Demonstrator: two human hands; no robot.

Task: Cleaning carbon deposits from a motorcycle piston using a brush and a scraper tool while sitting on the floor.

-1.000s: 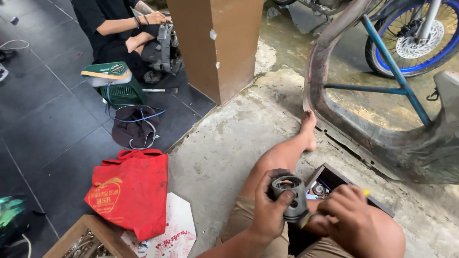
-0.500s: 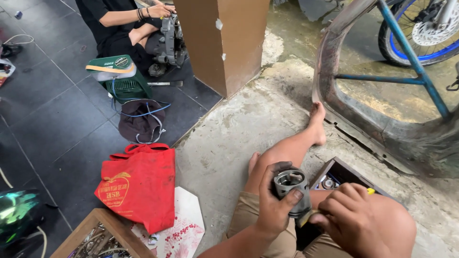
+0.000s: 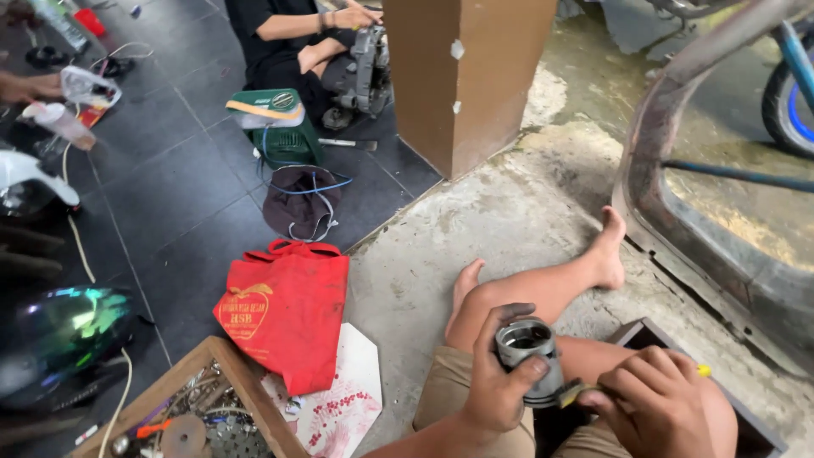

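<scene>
- Rough concrete floor [image 3: 475,229] meets dark tiles [image 3: 178,195] at a workshop edge, and the person sits on the concrete with bare legs stretched out toward a rusty frame [image 3: 670,195].
- A brown pillar [image 3: 466,76] stands at the joint of the two floors; beyond it another person [image 3: 280,34] sits on the tiles, working on an engine part [image 3: 366,68] held between the knees.
- A green stool [image 3: 275,127] and a dark cap [image 3: 301,203] lie on the tiles near that person.
- A red bag [image 3: 284,314] lies flat across the edge of tile and concrete, just beside a wooden box [image 3: 182,407] of small parts, both within reach of the left side.
- A shiny helmet [image 3: 59,339] rests on the tiles at far left.
- The left hand [image 3: 500,382] is wrapped around a piston [image 3: 530,356], fingers curled at the back and thumb across the front, so the open top faces up toward the eyes; it sits just above the lap, steadied for close work.
- The right hand [image 3: 657,403] is closed narrow on a small tool [image 3: 577,392] whose tip touches the piston's lower side, near the ring grooves; a yellow bit shows past the knuckles.
- A dark tray [image 3: 644,335] lies on the concrete just beside the right knee, close enough to take or give parts; what it holds cannot be made out.
</scene>
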